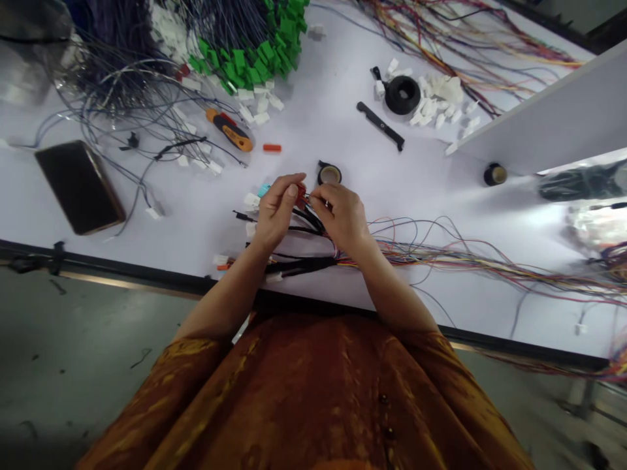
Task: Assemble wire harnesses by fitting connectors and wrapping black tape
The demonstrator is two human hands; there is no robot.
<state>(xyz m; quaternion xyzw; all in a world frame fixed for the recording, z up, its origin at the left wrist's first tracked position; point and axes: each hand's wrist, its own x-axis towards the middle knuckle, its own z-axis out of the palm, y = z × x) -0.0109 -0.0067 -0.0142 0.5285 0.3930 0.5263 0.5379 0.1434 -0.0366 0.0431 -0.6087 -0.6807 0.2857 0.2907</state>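
1. Nearest to me, at the bottom of the head view, I see the brown-orange garment (313, 391) of the person, and beyond it the white tabletop (304, 124).
2. Along the near edge there lies a black-wrapped bundle (304, 264); from it, loose coloured wires (490, 264) run to the right side.
3. Above this bundle is the left grip (277, 212), a bare hand. Its thumb and finger are pinching a small red connector (300, 194), which is thus held between both hands.
4. The right grip (345, 215), also bare, has its fingertips pressed together on a thin wire (307, 196), just beside the connector. The exact contact is too small for me to judge.
5. Just beyond the hands I find a tape roll (330, 173). Well apart on the left lies a dark phone (81, 187).
6. Farther, a small orange piece (272, 148) lies near a cutter (230, 130) with orange handle. On the right is a flat black tool (381, 126).
7. Behind that tool, a bigger black roll (402, 106) lies beside white connectors (435, 108).
8. At the far side, I see many green connectors (249, 68) on dark wires, and at far right a spread of mixed wires (465, 39).
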